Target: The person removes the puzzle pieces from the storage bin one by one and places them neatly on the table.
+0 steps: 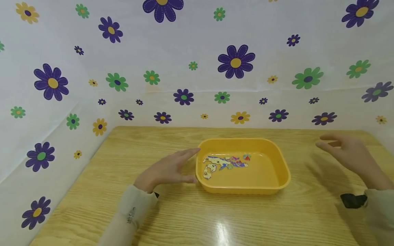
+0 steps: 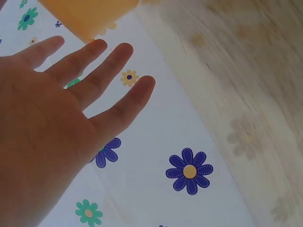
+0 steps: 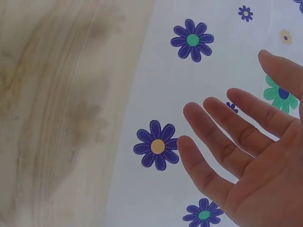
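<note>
A yellow plastic basin [image 1: 258, 172] with rounded corners stands on the table. Inside it, toward the left, lie several small flat cut-out pieces [image 1: 217, 160], cream, blue and red; their exact kind is too small to tell. My left hand [image 1: 170, 171] is at the basin's left side, fingertips at its rim; whether they touch it I cannot tell. In the left wrist view that hand's fingers [image 2: 102, 80] are extended and spread, below an orange-yellow part of the basin [image 2: 90, 16]. Right of the basin, my right hand [image 1: 347, 153] hangs above the table, holding nothing, its fingers [image 3: 218, 139] loosely extended.
The pale wooden table [image 1: 172, 218] runs to a white sheet [image 1: 191, 41] printed with purple, green and yellow flowers, which rises behind and along the left. Dark bands [image 1: 354, 201] sit at the wrists by the light sleeves [image 1: 132, 208].
</note>
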### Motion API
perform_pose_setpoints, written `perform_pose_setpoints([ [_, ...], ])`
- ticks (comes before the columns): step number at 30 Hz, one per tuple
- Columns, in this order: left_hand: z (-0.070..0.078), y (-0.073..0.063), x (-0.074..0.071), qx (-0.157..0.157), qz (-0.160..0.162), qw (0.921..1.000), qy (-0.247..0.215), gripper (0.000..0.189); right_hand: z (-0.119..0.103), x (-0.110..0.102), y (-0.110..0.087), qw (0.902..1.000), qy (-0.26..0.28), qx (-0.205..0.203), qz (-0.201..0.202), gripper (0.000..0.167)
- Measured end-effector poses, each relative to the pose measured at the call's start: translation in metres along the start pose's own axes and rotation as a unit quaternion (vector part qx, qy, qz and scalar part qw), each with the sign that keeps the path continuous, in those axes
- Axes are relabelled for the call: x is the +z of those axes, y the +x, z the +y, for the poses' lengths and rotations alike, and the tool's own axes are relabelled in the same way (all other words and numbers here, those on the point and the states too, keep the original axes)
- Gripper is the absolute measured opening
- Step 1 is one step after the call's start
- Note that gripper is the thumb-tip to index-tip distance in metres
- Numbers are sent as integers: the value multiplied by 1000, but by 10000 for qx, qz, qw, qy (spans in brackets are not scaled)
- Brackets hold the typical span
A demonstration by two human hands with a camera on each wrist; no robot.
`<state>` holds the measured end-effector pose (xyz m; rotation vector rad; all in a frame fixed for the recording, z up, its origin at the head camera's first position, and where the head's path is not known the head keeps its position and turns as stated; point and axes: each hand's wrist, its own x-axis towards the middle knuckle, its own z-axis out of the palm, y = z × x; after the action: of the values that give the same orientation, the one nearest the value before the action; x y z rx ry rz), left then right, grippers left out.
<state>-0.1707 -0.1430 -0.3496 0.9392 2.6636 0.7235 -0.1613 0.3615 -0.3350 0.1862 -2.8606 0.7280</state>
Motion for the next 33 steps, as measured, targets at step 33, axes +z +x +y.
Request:
perform_pose_setpoints([
  [33,12,7,5,-118,-242,9981,547,107,-71,5,42,9929,874,-733,-330,33],
])
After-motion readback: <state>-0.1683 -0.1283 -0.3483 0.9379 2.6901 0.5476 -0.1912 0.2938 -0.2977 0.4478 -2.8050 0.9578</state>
